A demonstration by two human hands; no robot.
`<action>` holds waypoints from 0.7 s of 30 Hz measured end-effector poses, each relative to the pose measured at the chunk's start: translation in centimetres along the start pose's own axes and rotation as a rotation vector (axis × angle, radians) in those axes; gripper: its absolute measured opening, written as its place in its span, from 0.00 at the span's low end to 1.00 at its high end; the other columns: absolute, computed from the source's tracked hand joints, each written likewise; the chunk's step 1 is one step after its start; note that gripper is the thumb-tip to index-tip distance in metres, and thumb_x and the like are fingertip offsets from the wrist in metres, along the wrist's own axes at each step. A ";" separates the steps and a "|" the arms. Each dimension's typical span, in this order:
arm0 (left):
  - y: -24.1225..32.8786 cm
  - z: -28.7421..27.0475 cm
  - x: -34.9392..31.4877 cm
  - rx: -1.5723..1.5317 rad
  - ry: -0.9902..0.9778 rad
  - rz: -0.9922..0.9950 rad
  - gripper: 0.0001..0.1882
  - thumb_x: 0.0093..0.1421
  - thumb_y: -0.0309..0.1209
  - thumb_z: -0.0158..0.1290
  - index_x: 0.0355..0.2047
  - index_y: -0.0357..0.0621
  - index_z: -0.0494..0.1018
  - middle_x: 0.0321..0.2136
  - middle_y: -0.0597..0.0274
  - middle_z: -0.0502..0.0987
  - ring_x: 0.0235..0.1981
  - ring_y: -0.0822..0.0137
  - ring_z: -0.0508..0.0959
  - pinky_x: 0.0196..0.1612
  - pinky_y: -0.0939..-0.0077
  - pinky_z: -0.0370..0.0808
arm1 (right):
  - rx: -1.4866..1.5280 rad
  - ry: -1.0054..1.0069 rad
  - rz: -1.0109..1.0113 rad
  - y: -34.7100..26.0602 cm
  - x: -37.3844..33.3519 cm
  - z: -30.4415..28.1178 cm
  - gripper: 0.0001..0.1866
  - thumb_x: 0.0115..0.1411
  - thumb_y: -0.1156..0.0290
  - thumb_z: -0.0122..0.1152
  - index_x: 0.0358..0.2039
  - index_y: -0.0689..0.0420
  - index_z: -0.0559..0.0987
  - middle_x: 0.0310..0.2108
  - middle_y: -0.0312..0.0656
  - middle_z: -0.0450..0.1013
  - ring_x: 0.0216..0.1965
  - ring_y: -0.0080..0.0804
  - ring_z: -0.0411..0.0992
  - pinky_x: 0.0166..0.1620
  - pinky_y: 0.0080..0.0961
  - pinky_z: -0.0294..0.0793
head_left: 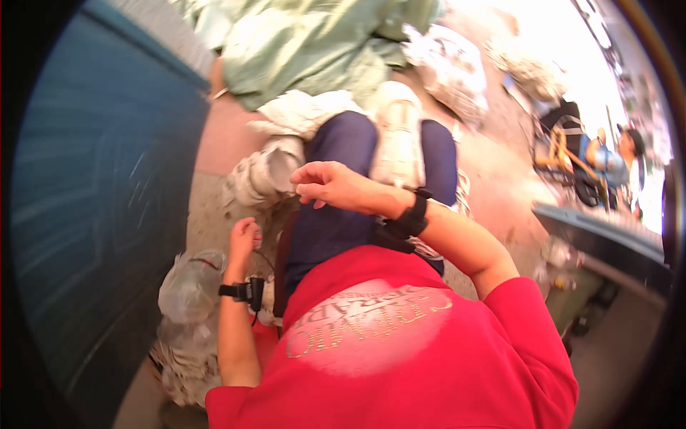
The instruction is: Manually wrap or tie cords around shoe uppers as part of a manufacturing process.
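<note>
My right hand [325, 184] reaches across above my knees, its fingers loosely bent and apart, with nothing visible in them. Lower on the left, my left hand [244, 236] hangs beside my thigh. Its fingers are slightly blurred and half curled, and no held thing shows. Just beyond my right fingertips, a rolled off-white cloth bundle [275, 169] lies by my left knee. A long, tied off-white bundle [397, 139] rests between my knees. More off-white cloth [307, 112] is heaped beyond the left knee.
A blue panel [114, 186] stands close on my left. Clear plastic bags [189, 289] sit beside my left arm. Ahead lie a large green sheet [307, 46] and a stuffed white sack [454, 71]. Another person [607, 161] sits at the far right, past a dark table edge [604, 239].
</note>
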State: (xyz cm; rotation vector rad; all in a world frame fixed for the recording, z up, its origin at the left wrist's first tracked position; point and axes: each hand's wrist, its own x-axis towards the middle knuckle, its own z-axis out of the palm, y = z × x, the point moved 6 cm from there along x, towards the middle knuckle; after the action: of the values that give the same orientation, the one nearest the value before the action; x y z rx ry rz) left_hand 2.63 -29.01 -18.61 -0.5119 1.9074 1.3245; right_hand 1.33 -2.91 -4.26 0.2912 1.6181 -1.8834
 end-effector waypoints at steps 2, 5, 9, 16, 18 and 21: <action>3.7 1.4 -0.5 0.043 -0.058 0.073 0.15 0.56 0.32 0.46 0.43 0.40 0.68 0.28 0.66 0.73 0.23 0.77 0.71 0.24 0.85 0.67 | -0.151 0.033 -0.108 -2.9 -5.4 -3.2 0.16 0.58 0.66 0.53 0.44 0.61 0.71 0.34 0.35 0.71 0.35 0.20 0.69 0.37 0.18 0.71; 10.5 5.0 -1.0 0.138 -0.139 0.260 0.14 0.56 0.31 0.46 0.43 0.40 0.68 0.28 0.66 0.73 0.23 0.78 0.71 0.24 0.87 0.65 | -0.311 0.379 -0.326 -5.6 -15.6 -12.0 0.14 0.57 0.68 0.53 0.41 0.62 0.72 0.33 0.37 0.73 0.33 0.21 0.71 0.35 0.16 0.70; 17.4 10.7 -3.3 0.295 -0.228 0.448 0.14 0.58 0.31 0.45 0.43 0.39 0.68 0.28 0.67 0.72 0.24 0.79 0.69 0.26 0.87 0.66 | -0.318 1.113 -0.360 -5.9 -30.4 -21.2 0.13 0.57 0.67 0.53 0.40 0.60 0.73 0.32 0.35 0.73 0.34 0.19 0.70 0.34 0.15 0.67; 21.8 27.3 -10.6 0.563 -0.687 0.822 0.10 0.58 0.25 0.44 0.38 0.36 0.71 0.21 0.65 0.72 0.20 0.78 0.69 0.24 0.85 0.67 | -0.433 1.085 -0.315 6.9 -28.8 -17.8 0.08 0.52 0.68 0.59 0.31 0.58 0.77 0.25 0.37 0.73 0.28 0.27 0.70 0.32 0.22 0.68; 21.6 31.4 -12.9 0.702 -0.764 0.887 0.10 0.57 0.26 0.45 0.36 0.35 0.72 0.19 0.64 0.70 0.19 0.78 0.69 0.24 0.84 0.68 | -0.751 1.000 -0.470 8.9 -25.1 -15.3 0.10 0.47 0.67 0.61 0.29 0.56 0.78 0.25 0.39 0.72 0.29 0.35 0.70 0.34 0.29 0.68; 19.6 35.0 -12.9 0.826 -0.782 1.173 0.10 0.52 0.26 0.49 0.35 0.37 0.72 0.22 0.57 0.72 0.24 0.66 0.73 0.29 0.75 0.70 | -0.911 1.035 -0.351 8.8 -23.5 -13.3 0.08 0.45 0.65 0.61 0.25 0.54 0.77 0.25 0.39 0.69 0.32 0.38 0.68 0.35 0.33 0.66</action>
State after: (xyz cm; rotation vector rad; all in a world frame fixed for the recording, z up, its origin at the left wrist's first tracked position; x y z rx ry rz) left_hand 9.76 9.54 -3.20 1.5014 1.7750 0.9053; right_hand 21.64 16.70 -1.51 0.6569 3.1780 -0.9655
